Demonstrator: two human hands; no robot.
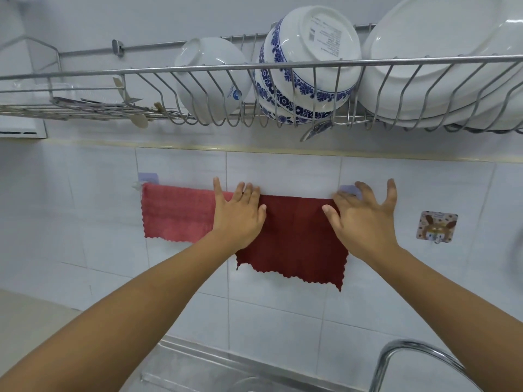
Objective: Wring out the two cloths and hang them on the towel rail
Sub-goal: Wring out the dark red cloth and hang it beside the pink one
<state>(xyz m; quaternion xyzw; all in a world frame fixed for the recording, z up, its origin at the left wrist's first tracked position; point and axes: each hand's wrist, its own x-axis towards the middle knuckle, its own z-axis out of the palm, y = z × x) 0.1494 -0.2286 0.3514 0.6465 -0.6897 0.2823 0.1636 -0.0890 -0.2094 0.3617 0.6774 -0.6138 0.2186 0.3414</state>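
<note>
Two cloths hang side by side on the towel rail [147, 181] fixed to the white tiled wall. The pink cloth [177, 213] hangs on the left part. The dark red cloth [294, 236] hangs on the right part and reaches lower. My left hand [239, 213] lies flat with straight fingers where the two cloths meet. My right hand [365, 219] has spread fingers at the dark red cloth's upper right corner, over the rail's right bracket. The bar itself is hidden under the cloths.
A wire dish rack [254, 67] hangs just above, holding a white bowl [209, 77], a blue-patterned bowl [307, 60] and white plates [441, 63]. A sticker hook [436, 229] is on the wall at right. The metal sink [215, 369] and curved tap [407, 352] lie below.
</note>
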